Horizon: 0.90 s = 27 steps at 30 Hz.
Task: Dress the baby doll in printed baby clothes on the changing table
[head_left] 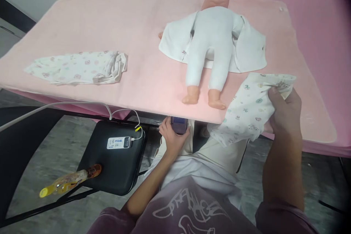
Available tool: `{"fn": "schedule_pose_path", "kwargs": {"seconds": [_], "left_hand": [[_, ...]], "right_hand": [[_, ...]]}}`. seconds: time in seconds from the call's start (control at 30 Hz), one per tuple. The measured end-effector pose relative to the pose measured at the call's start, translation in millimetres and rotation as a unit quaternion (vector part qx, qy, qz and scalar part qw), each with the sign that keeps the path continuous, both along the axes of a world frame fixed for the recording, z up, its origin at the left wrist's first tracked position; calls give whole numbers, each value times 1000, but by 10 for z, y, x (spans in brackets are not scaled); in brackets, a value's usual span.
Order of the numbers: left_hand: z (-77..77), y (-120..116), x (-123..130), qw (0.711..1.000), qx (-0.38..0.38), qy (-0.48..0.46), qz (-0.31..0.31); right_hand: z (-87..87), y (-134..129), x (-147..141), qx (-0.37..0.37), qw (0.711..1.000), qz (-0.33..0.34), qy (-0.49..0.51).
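Note:
My left hand (173,131) is closed around a dark phone (179,125), low at the table's front edge, above my lap. Bunched in my right hand (285,111) is a white printed cloth (249,106), which hangs down over the front edge at the right. A baby doll (212,40) lies on its back on the pink table cover, its head toward the far side. It has a white footless suit on its body and legs, and an open white top (251,49) is spread out at both sides. Its bare feet point toward me.
Another printed garment (79,67) lies folded on the pink cover (145,36) at the left. Below the table a black stool (117,168) holds a white power bank (119,143) with a cable and a yellow-capped bottle (70,182).

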<state>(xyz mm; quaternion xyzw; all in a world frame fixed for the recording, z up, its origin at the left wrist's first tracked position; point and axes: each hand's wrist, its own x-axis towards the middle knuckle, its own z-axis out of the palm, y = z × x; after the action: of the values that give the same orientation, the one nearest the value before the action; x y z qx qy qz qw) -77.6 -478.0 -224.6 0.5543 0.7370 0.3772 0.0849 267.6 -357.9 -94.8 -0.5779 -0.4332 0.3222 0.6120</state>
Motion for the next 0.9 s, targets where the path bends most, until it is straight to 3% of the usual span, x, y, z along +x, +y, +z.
{"fn": "schedule_pose_path", "kwargs": {"seconds": [0.33,0.57,0.77,0.9], "left_hand": [[0,-35,-50,999,10,-26,-23],[87,-102,-277,969,101,-183,-129],[156,21,-377,952,81,-233,-180],[185,63,-400,964,58,-206,-157]], "right_hand": [[29,-17,-23,-2,1000,5,-2],[28,-4,-36,4,1000,-1,7],[28,3,-32,2,1000,-1,11],[34,-3,-32,-2,1000,0,16]]}}
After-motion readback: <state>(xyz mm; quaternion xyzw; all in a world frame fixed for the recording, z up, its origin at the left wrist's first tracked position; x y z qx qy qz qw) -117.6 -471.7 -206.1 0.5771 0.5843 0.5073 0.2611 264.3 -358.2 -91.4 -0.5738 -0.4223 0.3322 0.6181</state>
